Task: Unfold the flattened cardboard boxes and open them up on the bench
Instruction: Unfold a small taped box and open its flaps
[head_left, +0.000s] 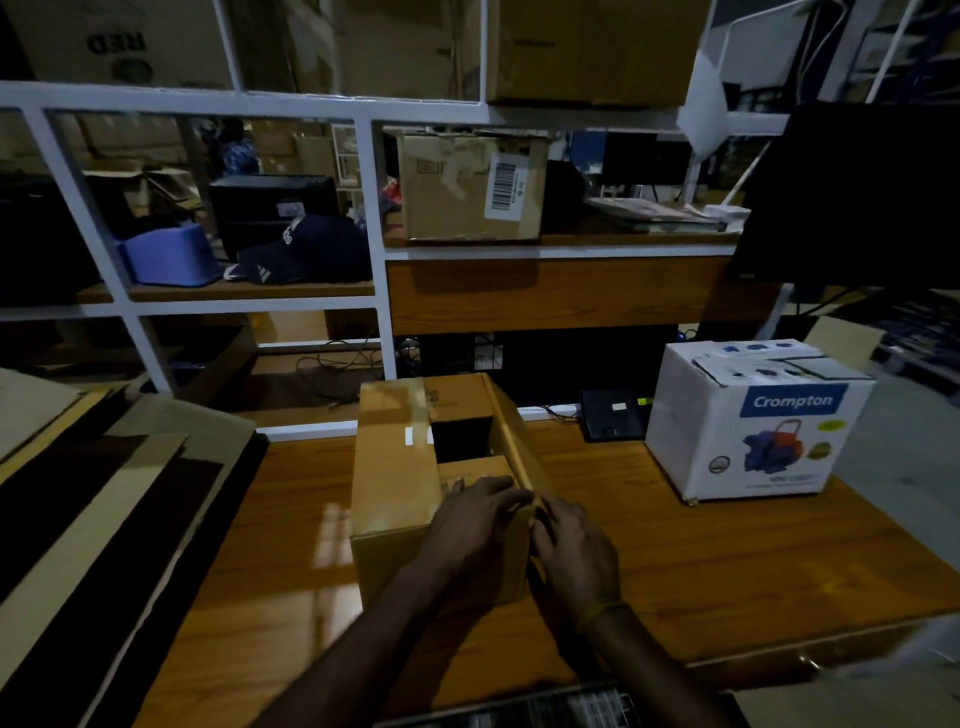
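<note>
On the wooden bench (675, 545) right before us stands the brown cardboard box (400, 467), already opened into shape, its long left flap folded flat across the top and a dark square gap showing beside it. We have both hands at its near right corner. Our left hand (470, 525) lies over the near flap with fingers curled onto the top edge, gripping the cardboard there. Our right hand (574, 540) meets it from the outside, fingers bent around the raised right flap at the same corner; a yellow band (602, 613) circles that wrist. The two hands touch or nearly touch; we cannot tell which.

Off to our left, a stack of flattened cardboard sheets (104, 493) lies overlapping, beside the bench edge. To the right of the brown box, well apart, sits a white box (753, 431) printed "Crompton" with a pump pictured on its front. Between them, toward the back, lies a small black device (610, 415). Behind the bench rises a white-framed shelf (374, 218) holding a dark cap (306, 249), a blue container (171, 254) and a labelled carton (467, 187).
</note>
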